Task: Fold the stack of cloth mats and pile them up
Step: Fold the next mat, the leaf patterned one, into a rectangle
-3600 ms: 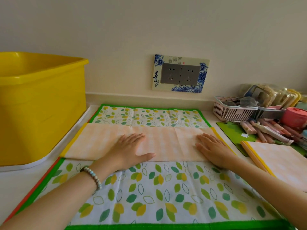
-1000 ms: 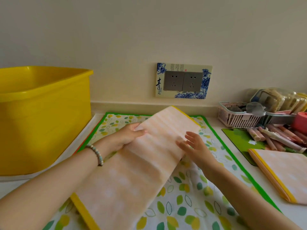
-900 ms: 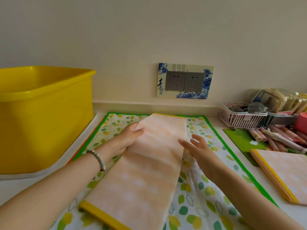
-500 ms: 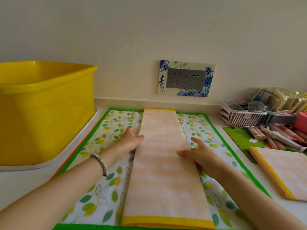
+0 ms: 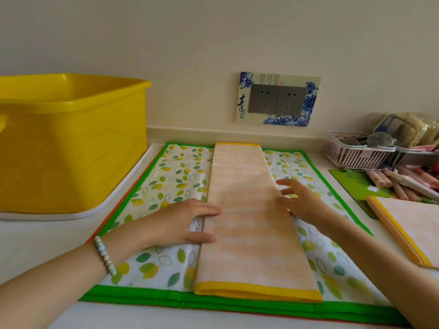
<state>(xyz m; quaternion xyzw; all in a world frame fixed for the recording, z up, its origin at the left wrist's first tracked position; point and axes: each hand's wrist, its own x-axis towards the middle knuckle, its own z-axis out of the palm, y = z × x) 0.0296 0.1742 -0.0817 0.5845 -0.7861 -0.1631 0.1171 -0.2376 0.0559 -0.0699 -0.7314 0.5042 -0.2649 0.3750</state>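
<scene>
**Item 1.** My left hand (image 5: 185, 222): flat, fingers straight, gripping nothing. The fingertips and thumb touch the left long edge of the strip below, I judge to keep the crease in line. There is a pale bead bracelet (image 5: 104, 255) on the wrist.

**Item 2.** My right hand (image 5: 301, 200): fingers spread and loose, holding nothing, at the strip's right long edge. I cannot tell whether the tips touch the cloth.

**Item 3.** Peach checked cloth mat with yellow hems (image 5: 249, 222), folded into a long narrow strip. It lies down the middle of the mat beneath it, one hem at that mat's near edge and the other at its far edge by the wall. Laid lengthwise like this, it looks ready for the near end to be folded over.

**Item 4.** White cloth mat printed with green and yellow leaves, green border (image 5: 171, 176): spread flat on the counter (image 5: 35, 236) as the folding bed. An orange edge shows under its left side, so more unfolded mats probably lie below.

**Item 5.** Folded peach mat, yellow-edged (image 5: 413, 231): at the counter's right edge, well apart from the strip. I take it for the start of the pile.

**Item 6.** Yellow plastic tub (image 5: 71, 143): toward the counter's back left corner.

**Item 7.** Pink plastic basket (image 5: 351, 155) and pastel sticks (image 5: 403, 184): toward the back right corner, out of the way.
</scene>
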